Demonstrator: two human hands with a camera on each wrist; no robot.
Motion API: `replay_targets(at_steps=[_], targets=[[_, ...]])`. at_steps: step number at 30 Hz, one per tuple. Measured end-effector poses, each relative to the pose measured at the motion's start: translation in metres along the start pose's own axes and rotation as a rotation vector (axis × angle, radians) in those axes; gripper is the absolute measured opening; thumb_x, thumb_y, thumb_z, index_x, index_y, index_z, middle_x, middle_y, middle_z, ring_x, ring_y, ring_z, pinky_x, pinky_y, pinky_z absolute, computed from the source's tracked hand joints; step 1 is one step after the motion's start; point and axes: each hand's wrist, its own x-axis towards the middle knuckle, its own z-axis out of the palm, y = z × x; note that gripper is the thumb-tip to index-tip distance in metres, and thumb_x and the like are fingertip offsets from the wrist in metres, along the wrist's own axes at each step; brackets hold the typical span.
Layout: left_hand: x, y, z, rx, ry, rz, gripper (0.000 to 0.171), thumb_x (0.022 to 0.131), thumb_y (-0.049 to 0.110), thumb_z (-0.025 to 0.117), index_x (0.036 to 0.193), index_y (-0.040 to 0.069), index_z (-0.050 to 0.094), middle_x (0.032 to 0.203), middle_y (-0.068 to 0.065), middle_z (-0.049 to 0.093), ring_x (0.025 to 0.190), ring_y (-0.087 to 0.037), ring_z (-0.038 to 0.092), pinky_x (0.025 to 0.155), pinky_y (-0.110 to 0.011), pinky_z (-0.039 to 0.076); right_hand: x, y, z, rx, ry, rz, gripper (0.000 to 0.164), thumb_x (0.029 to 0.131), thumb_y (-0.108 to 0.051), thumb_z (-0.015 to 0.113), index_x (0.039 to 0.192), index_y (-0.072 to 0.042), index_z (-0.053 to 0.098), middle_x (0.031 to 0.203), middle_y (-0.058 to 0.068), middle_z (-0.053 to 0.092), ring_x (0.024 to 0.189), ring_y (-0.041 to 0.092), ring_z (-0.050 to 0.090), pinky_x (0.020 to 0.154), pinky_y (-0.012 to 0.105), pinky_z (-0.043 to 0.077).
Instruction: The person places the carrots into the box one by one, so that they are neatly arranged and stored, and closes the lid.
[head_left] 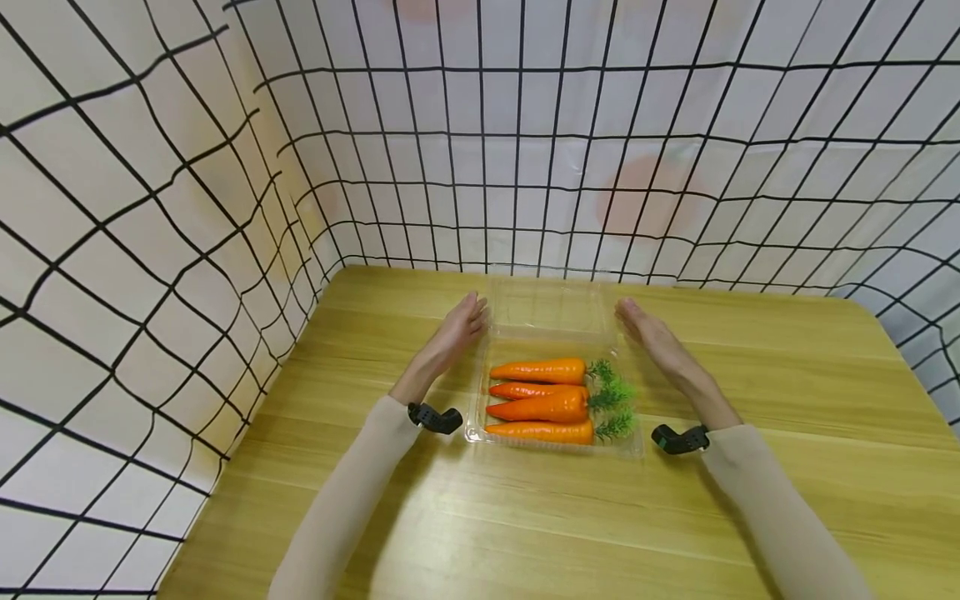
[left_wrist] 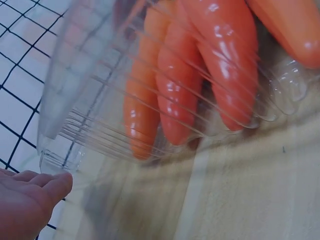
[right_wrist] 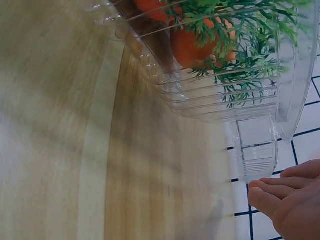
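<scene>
A clear plastic clamshell box (head_left: 476, 433) lies open in the middle of the table, its lid (head_left: 547, 304) folded back toward the far edge. Several orange carrots (head_left: 540, 407) lie side by side in the base, green tops (head_left: 615, 393) pointing right. My left hand (head_left: 457, 327) is at the lid's left side, fingers extended; in the left wrist view its fingertips (left_wrist: 62, 182) come close to the plastic. On the other side, my right hand (head_left: 654, 335) has straight fingers near the lid's right edge (right_wrist: 257, 160). Whether either hand touches the lid, I cannot tell.
The wooden table (head_left: 525, 517) carries the box. Black grid netting (head_left: 517, 158) over white cloth rises behind the table and along its left and right sides. A black wrist device (head_left: 435, 418) is strapped on the left wrist, another (head_left: 678, 439) on the right.
</scene>
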Motion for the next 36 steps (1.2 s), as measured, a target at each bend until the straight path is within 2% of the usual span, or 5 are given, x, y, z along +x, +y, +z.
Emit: replay_targets(at_steps=[18,22,26,30,36], targets=[[-0.001,0.018,-0.003,0.068,-0.05,0.107,0.067,0.114,0.043,0.014,0.166,0.004,0.001,0.174,-0.016,0.009,0.161,-0.036,0.015,0.133,-0.046,0.016,-0.009,-0.011,-0.004,0.053,0.101,-0.174,0.077,0.113,-0.052,0.02,0.163,0.006,0.011,0.169,0.029,0.02,0.156,0.048,0.021,0.13,0.06,0.014],[-0.005,0.019,-0.004,0.038,-0.06,0.147,0.065,0.115,0.042,0.013,0.166,0.003,0.005,0.174,-0.017,0.012,0.161,-0.036,0.016,0.133,-0.049,0.017,-0.013,-0.01,-0.004,0.145,0.121,-0.239,0.074,0.113,-0.05,0.023,0.164,0.003,0.011,0.169,0.029,0.019,0.156,0.042,0.024,0.13,0.039,0.028],[-0.01,0.019,-0.006,0.025,-0.086,0.189,0.064,0.115,0.04,0.01,0.166,0.002,0.008,0.174,-0.018,0.011,0.161,-0.037,0.015,0.133,-0.052,0.016,-0.016,-0.007,-0.003,0.26,0.126,-0.341,0.067,0.114,-0.043,0.027,0.163,0.003,0.021,0.168,0.025,0.026,0.152,0.029,0.035,0.117,0.019,0.042],[-0.017,0.019,-0.006,0.007,-0.113,0.224,0.063,0.115,0.039,0.009,0.165,0.001,0.012,0.174,-0.018,0.011,0.161,-0.037,0.014,0.133,-0.053,0.015,-0.019,-0.006,-0.001,0.34,0.128,-0.423,0.059,0.115,-0.037,0.028,0.16,0.001,0.03,0.163,0.015,0.039,0.147,0.022,0.042,0.114,0.018,0.045],[-0.026,0.019,-0.009,-0.062,-0.145,0.271,0.062,0.115,0.038,0.012,0.162,-0.001,0.02,0.174,-0.018,0.015,0.161,-0.04,0.013,0.133,-0.055,0.012,-0.024,-0.007,0.002,0.404,0.125,-0.47,0.06,0.115,-0.034,0.028,0.16,0.005,0.026,0.158,0.013,0.043,0.146,0.022,0.043,0.114,0.019,0.044]])
